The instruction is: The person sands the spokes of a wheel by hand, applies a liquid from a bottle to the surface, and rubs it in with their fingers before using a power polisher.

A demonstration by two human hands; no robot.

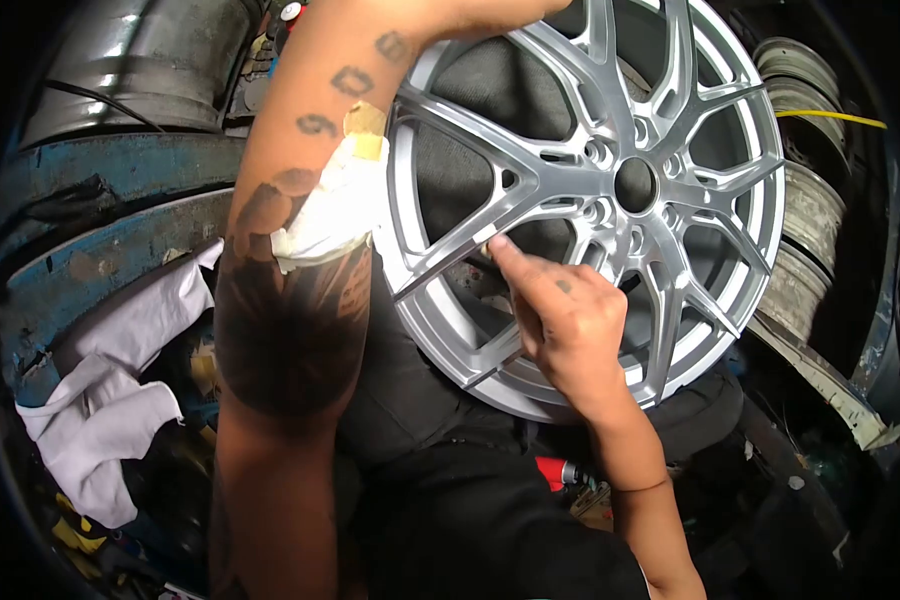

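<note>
A large silver multi-spoke wheel rim (570, 182) is tilted up in front of me, its lower edge near my dark-clothed lap. My left hand (495, 14) lies at the rim's upper left edge, cut off by the top of the view, its fingertips mostly out of sight. Over a left spoke, my right hand (568, 315) is closed, index finger pointing to the upper left. A small white piece (484, 234) is at that fingertip, against the spoke. White material with tape (335, 205) is stuck on my left forearm.
White cloths (105, 420) hang at the left beside a blue metal beam (130, 190). A big metal cylinder (150, 60) stands at the upper left. Stacked wheels (802, 210) and a yellow cord (832, 116) are at the right. A red object (553, 472) lies low in the centre.
</note>
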